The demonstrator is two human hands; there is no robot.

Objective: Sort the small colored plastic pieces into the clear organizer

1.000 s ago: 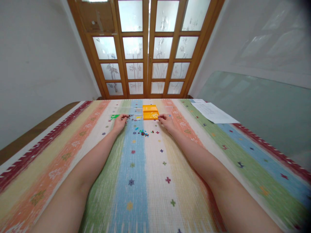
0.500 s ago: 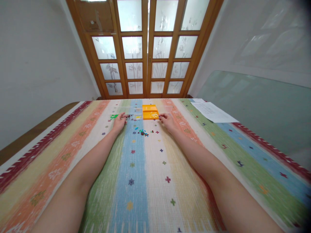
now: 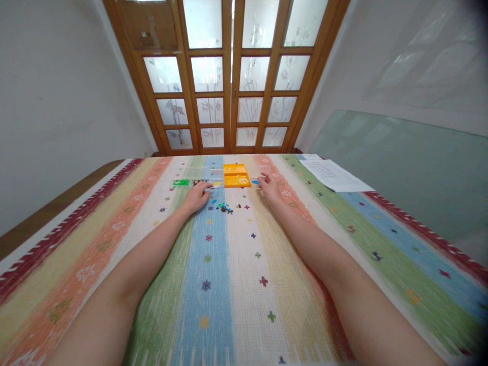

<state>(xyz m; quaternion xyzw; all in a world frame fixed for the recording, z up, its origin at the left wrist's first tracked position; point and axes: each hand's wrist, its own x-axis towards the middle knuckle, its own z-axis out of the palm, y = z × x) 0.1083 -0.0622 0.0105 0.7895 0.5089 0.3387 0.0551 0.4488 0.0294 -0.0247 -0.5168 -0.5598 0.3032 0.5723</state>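
Reaching over the front edge of the clear boxes, my left hand [image 3: 198,196] has its fingers stretched out, with nothing visible in them. Its fingertips are beside the small yellow pieces [image 3: 217,183]; dark red-brown pieces [image 3: 199,182] lie just behind it. My right hand [image 3: 270,187] is at the clear compartment right of the orange box [image 3: 237,181], thumb and finger apart around small blue pieces [image 3: 255,181]. White pieces [image 3: 242,180] lie in the front part of the open orange box. Green pieces [image 3: 181,182] fill the compartment farthest left.
A loose pile of mixed small pieces [image 3: 224,208] lies on the striped tablecloth [image 3: 244,264] in front of the boxes. Printed paper sheets [image 3: 335,176] rest at the right rear. Beyond the table stand wooden glass doors [image 3: 231,122].
My left hand has moved right, from the dark pieces to the yellow ones, uncovering the dark pieces. My right hand has shifted slightly right and opened, leaving the orange box edge; blue pieces now show.
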